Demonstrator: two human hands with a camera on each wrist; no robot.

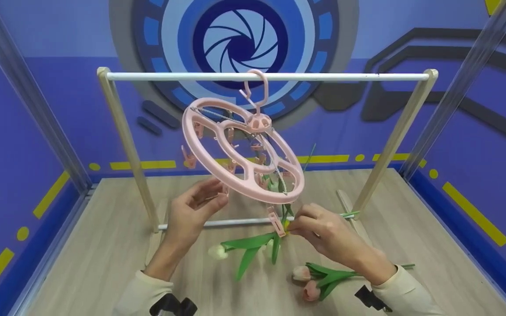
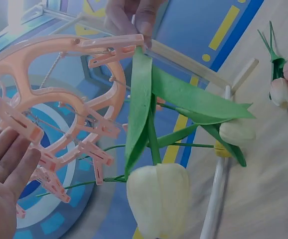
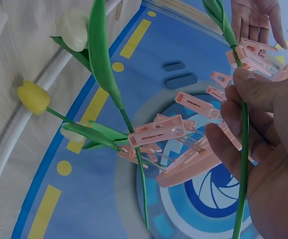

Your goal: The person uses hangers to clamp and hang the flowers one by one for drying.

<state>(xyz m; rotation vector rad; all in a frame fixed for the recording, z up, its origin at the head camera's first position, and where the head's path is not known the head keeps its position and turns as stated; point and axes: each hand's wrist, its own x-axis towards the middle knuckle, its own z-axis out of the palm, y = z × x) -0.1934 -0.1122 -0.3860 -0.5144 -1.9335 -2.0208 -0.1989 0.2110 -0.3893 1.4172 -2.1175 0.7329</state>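
A pink round peg hanger [image 1: 244, 175] hangs tilted from a white rail, its right side lower. My right hand [image 1: 323, 228] pinches the green stem [image 3: 244, 149] of a white tulip [image 2: 158, 199], beside a pink peg [image 1: 276, 221] on the hanger's near edge. That tulip's head points left, its leaves [image 1: 246, 242] drooping. My left hand [image 1: 193, 210] holds another peg [image 2: 17, 119] at the left of the ring between thumb and fingers. A yellow tulip [image 3: 34, 97] and other white tulips [image 3: 74, 30] hang head-down behind, stems at the pegs.
Two pale pink tulips [image 1: 311, 289] lie on the wooden table at the near right. The stand has wooden legs [image 1: 123, 145], a white top rail [image 1: 169, 76] and a low white bar [image 1: 231, 222]. Blue patterned walls [image 1: 77, 123] enclose the table.
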